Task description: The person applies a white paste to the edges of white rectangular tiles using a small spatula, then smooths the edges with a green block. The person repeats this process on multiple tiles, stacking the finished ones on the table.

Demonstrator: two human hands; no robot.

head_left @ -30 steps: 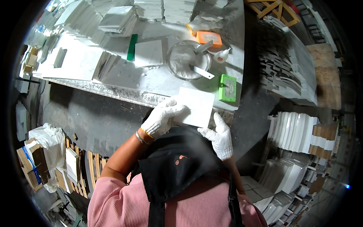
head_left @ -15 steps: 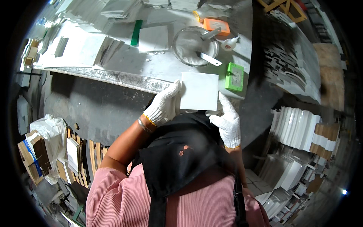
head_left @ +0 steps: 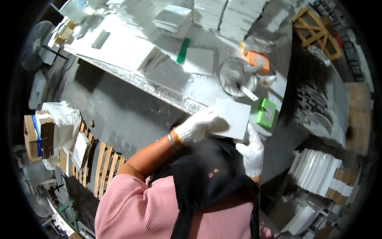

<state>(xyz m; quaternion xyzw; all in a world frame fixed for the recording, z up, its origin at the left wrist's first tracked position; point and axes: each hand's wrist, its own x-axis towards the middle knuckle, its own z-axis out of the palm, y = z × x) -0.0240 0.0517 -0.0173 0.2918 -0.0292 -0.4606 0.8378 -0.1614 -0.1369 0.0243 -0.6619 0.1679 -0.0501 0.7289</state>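
A square white tile [head_left: 232,119] is held up over the near edge of the workbench. My left hand [head_left: 197,126], in a white knit glove, grips the tile's left edge. At the lower right corner my right hand [head_left: 251,154], gloved likewise, has its thumb and fingers about the edge; some fingers are hidden beneath. Past the tile stands a glass bowl [head_left: 219,84] of white powder or paste with two scrapers in it. A bright green box-shaped block [head_left: 266,113] lies right of the tile, and a small white squeeze bottle [head_left: 266,81] stands beside the bowl.
Another white tile [head_left: 199,61] lies on the workbench [head_left: 159,91] beside a green strip [head_left: 183,50]. An orange block [head_left: 258,61] sits behind the bowl. Stacked tiles [head_left: 173,19] fill the back. Wooden pallets [head_left: 104,165] stand on the floor to the left, more slabs [head_left: 314,171] to the right.
The whole view has swung, so bench, tile and hands appear farther right and lower. Both hands still have the tile, which looks slightly more tilted.
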